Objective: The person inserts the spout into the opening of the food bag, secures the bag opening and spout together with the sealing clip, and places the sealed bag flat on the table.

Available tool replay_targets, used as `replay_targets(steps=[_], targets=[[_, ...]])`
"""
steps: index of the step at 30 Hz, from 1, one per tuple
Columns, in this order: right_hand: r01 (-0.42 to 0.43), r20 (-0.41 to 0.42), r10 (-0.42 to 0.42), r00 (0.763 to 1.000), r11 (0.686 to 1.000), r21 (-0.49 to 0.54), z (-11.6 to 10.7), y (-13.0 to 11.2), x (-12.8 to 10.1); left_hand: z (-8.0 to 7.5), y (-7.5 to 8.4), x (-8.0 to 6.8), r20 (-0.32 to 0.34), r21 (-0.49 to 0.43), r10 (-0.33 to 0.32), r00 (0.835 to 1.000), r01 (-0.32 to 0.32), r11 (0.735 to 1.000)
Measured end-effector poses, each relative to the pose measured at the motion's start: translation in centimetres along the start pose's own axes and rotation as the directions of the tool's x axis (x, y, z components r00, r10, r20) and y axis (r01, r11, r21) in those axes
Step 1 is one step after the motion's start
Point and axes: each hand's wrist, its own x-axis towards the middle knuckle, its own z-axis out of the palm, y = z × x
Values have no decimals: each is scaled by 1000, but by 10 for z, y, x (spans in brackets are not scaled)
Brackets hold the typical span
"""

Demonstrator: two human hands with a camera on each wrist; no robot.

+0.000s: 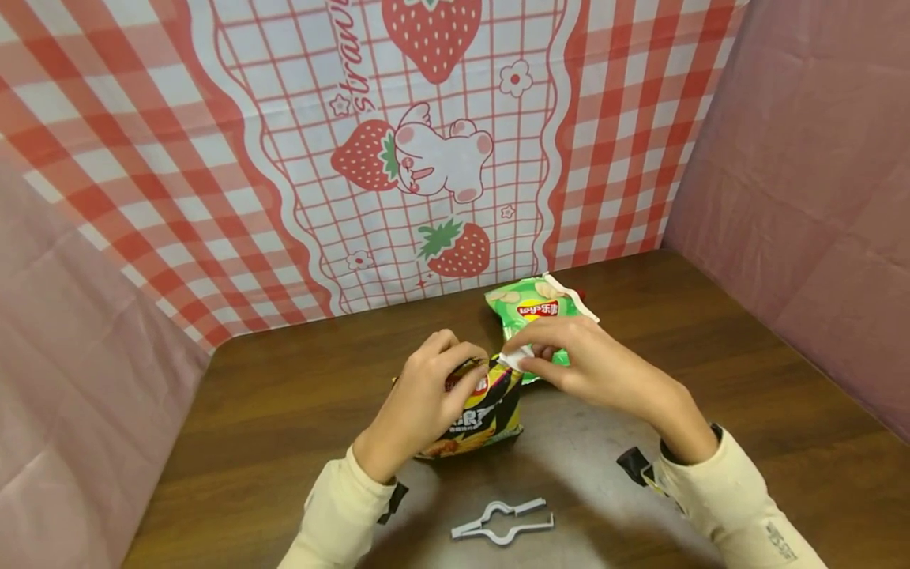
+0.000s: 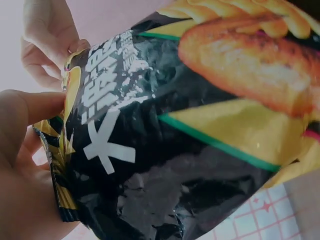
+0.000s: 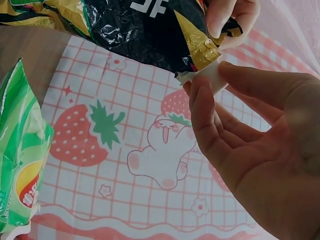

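A black and yellow chip bag (image 1: 472, 415) stands upright on the table in the head view. My left hand (image 1: 434, 379) pinches the bag's top edge between thumb and fingers. At the bag's top right corner, my right hand (image 1: 576, 363) grips a small white bag clip (image 3: 214, 77) between thumb and fingertips. The clip sits right at the corner of the bag, partly covered by the fingers. In the left wrist view, the bag's front (image 2: 150, 115) fills most of the picture, and the left thumb (image 2: 45, 105) lies along its folded top.
Behind the right hand leans a green chip bag (image 1: 513, 304) with a long white strip clip (image 1: 569, 296) across one end. A pale grey clip (image 1: 503, 523) with a rounded middle lies near the front of the wooden table (image 1: 298, 395). A strawberry-print cloth (image 1: 426, 158) hangs at the back.
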Motion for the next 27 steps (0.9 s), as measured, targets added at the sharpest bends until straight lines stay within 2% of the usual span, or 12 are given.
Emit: replay_targets(steps=[4,12,21,27], targets=[[25,-14,-26,1000,1000,-12,2,-3,1,0,-2,0,-17,-45,-5,1000,4,999],[82,-40,-85,996,995,-59,6,-5,1,3,-1,0,-22,-20,-11,1000,10,1000],[63,-28,-63,998,998,-5,8,-3,1,8,-3,-1,-50,6,15,999,-15,1000],[57,-14,-57,998,998,-18,12,-4,3,8,-3,-1,-54,-7,21,998,-22,1000]])
